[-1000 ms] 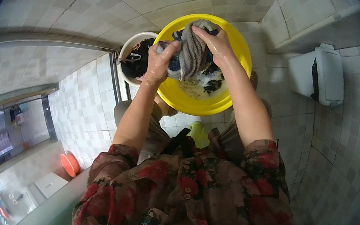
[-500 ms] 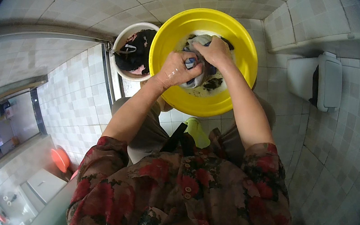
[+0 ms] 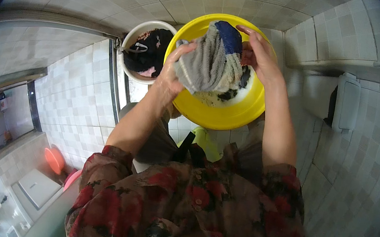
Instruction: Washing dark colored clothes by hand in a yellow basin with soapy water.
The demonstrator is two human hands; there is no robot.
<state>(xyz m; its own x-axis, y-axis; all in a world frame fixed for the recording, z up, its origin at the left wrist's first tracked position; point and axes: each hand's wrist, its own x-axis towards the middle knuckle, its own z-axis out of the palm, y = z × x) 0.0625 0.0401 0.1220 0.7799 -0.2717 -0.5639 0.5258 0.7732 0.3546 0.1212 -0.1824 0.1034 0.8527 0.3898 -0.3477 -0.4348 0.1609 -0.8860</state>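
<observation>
Two bare hands lift a wet grey ribbed cloth with a dark blue end (image 3: 212, 59) above the round yellow plastic basin (image 3: 219, 115). The left hand (image 3: 173, 71) clutches its lower edge; the right hand (image 3: 259, 56) grips its far side. A white bucket of dark laundry (image 3: 146, 55) stands just beside the basin.

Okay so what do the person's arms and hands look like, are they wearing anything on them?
Both forearms are bare from the elbow down. The left hand and right hand wear no gloves. No ring or watch shows. Dark floral sleeves, brown with red flowers, end near the elbows.
</observation>
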